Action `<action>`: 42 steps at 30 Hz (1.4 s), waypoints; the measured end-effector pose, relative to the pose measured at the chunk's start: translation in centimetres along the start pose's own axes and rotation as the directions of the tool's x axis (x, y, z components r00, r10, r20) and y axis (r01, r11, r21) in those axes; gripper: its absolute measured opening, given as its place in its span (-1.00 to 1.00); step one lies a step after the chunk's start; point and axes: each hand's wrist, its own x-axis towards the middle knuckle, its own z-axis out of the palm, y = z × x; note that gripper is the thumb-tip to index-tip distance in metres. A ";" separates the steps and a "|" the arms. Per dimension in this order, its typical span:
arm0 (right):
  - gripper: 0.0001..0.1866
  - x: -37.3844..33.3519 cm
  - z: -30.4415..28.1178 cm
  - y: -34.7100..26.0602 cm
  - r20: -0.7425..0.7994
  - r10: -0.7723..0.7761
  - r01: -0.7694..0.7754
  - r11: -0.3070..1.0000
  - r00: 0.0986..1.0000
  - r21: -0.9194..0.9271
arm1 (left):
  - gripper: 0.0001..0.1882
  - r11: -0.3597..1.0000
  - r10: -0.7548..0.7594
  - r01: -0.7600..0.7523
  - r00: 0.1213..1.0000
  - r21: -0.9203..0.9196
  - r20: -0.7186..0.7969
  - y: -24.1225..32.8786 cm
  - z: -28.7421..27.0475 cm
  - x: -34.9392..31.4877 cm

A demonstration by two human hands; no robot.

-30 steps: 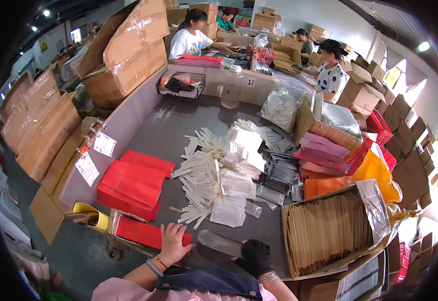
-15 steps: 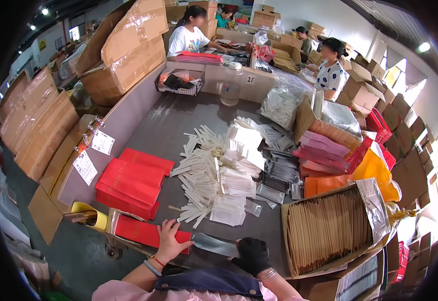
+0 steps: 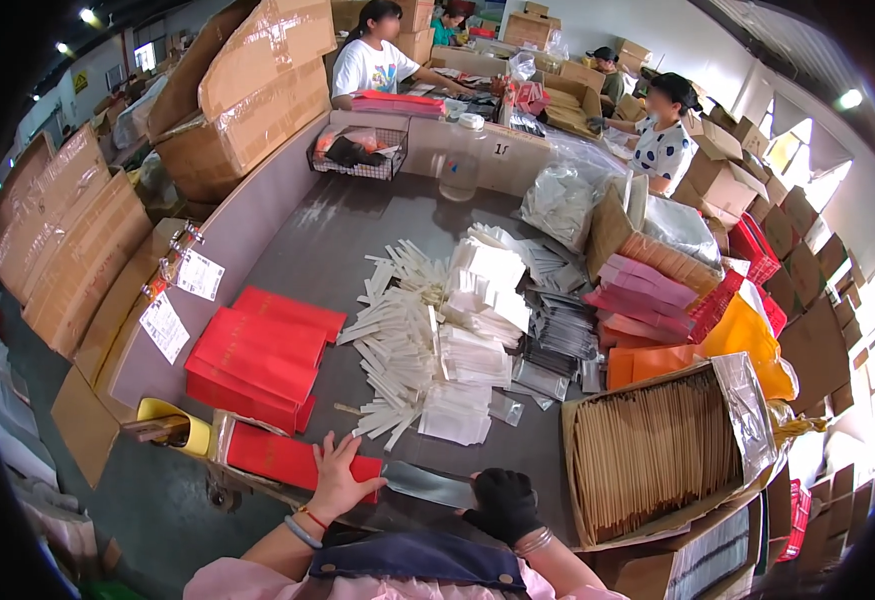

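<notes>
Along the near table edge lies a long red envelope (image 3: 272,453). My left hand (image 3: 339,478), bare with a red cord and a bangle at the wrist, rests on it with fingers spread. Its thumb reaches the envelope's right end, where a clear plastic sleeve (image 3: 425,485) meets it; whether the envelope sits inside the sleeve I cannot tell. My right hand (image 3: 503,507), in a black fingerless glove, grips the sleeve's right end. Further left is a stack of red envelopes (image 3: 257,350). Beyond my hands spread white paper strips (image 3: 387,365) and clear sleeves (image 3: 562,335).
A carton of tightly packed brown sticks or cards (image 3: 657,455) stands at right. Pink and orange packets (image 3: 647,300) lie behind it. A yellow holder (image 3: 187,430) sits at the left corner. Toward the back are a wire basket (image 3: 362,160) and a clear jug (image 3: 462,165). Several people work beyond.
My left hand's fingers have spread slightly on the red envelope. My right hand keeps its grip on the sleeve, and the whole view has shifted a little.
</notes>
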 end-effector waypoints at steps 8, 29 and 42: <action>-0.37 1.3 -0.1 -0.7 0.097 -0.031 0.027 0.999 0.995 0.038 | -0.04 0.998 0.010 -0.013 0.999 0.059 0.052 0.5 -0.4 1.0; -0.59 -10.2 -3.1 16.5 -0.507 0.594 -0.559 0.793 0.624 0.242 | -0.89 0.984 0.153 -0.163 0.980 0.068 0.128 2.0 -1.3 9.0; -0.80 -11.5 -4.0 18.7 -0.386 0.806 -0.891 0.437 0.448 -0.122 | -0.57 0.832 0.547 -0.548 0.836 0.083 0.038 6.7 4.3 10.1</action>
